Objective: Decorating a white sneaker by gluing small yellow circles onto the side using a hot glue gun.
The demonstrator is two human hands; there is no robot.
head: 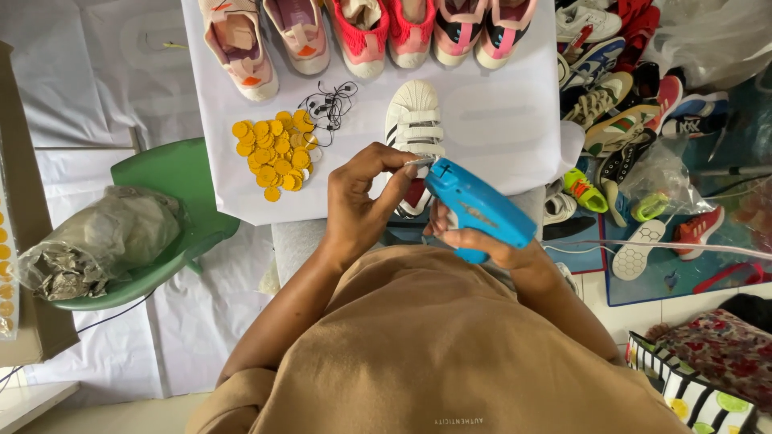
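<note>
My right hand (490,245) grips a blue tagging gun (477,207), its tip pointing up-left at a white shoe with straps (415,120). Fingers of my left hand (362,201) pinch at the gun's needle tip, right over the shoe's near end. The shoe lies on a white sheet (498,120). A heap of round yellow tags (275,153) sits to the left of the shoe, with a tangle of thin black strings (330,104) beside it.
A row of pink and red shoes (362,32) lines the sheet's far edge. Many mixed sneakers (635,112) pile up on the right. A green plastic chair (173,209) at left holds a crumpled bag (96,241). A patterned bag (708,378) sits bottom right.
</note>
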